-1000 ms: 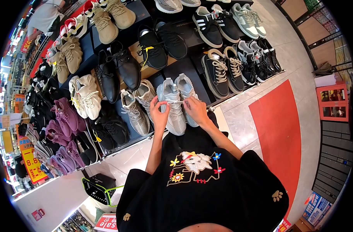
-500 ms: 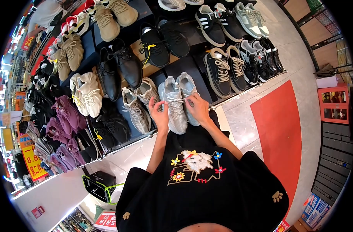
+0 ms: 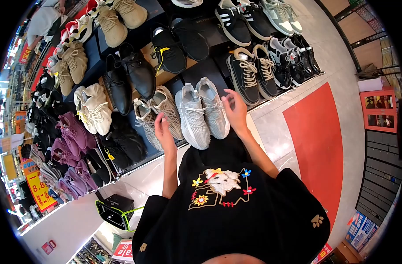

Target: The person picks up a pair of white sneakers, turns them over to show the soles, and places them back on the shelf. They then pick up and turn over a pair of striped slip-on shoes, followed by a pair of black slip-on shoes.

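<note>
Tiered across the far and left parts of the scene: a shoe display (image 3: 147, 161), crowded with footwear. At its near edge, about the middle, a pair of light grey knit sneakers (image 3: 194, 125), side by side, toes toward the near side. Just left, patterned beige-grey sneakers (image 3: 168, 110); farther right, dark lace-up boots (image 3: 242, 81). For neat handling, best to steady the pair from both outer sides — lightly, given knit likely to dent — and to avoid dragging either toe past the edge. Left of the pair, the left hand (image 3: 165, 136), pointing far, fingers loosely bent and apart, nothing visibly held. To the right, the right hand (image 3: 237, 115), slanting far and left, thumb and fingers apart, clamped on nothing; contact with the knit impossible to tell. Smallest, white laces (image 3: 195, 110), clear of all fingertips.
</note>
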### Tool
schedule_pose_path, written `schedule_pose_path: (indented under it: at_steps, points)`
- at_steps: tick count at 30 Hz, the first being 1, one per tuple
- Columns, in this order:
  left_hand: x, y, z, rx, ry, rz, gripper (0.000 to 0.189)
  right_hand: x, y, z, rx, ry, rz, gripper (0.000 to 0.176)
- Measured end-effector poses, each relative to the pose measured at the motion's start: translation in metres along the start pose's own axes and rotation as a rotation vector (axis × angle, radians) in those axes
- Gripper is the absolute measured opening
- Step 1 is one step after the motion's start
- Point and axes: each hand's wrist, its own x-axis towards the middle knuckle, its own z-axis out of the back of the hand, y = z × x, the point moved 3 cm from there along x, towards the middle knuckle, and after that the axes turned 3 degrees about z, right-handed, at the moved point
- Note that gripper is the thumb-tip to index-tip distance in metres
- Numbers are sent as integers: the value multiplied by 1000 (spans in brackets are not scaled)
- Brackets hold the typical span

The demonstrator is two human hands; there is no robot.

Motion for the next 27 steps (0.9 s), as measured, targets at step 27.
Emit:
schedule_pose_path:
  at_steps: [27]
  points:
    - [-56,35,14,-60,528,764,38,-96,-43,8,721,353,-937,46]
